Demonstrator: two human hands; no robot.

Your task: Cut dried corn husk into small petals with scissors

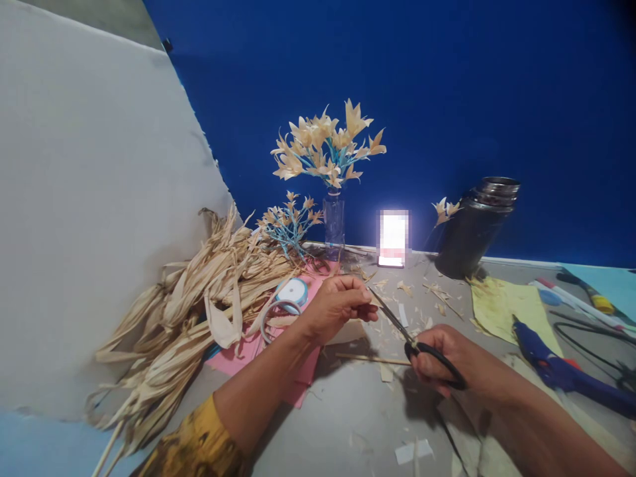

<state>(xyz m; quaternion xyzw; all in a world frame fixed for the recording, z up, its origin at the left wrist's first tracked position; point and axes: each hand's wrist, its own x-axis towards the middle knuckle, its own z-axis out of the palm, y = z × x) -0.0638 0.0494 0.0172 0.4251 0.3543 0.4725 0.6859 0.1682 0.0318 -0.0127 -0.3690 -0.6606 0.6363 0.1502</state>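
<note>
My left hand (338,306) is closed in a pinch on a small piece of dried corn husk, held just above the grey tabletop (342,417). My right hand (444,361) grips black-handled scissors (397,324), whose blades point up and left to the pinched husk piece. A thin wooden stick (370,359) lies on the table between my two hands. Husk scraps (422,291) are scattered beyond the scissors.
A heap of dried corn husks (193,311) lies at left on pink paper (258,348), with a ribbon spool (292,291). Husk flowers in a vase (334,218), a lit phone (393,238), a dark flask (474,228), yellow paper (501,308), a blue glue gun (561,368) and markers (581,301) lie behind and right.
</note>
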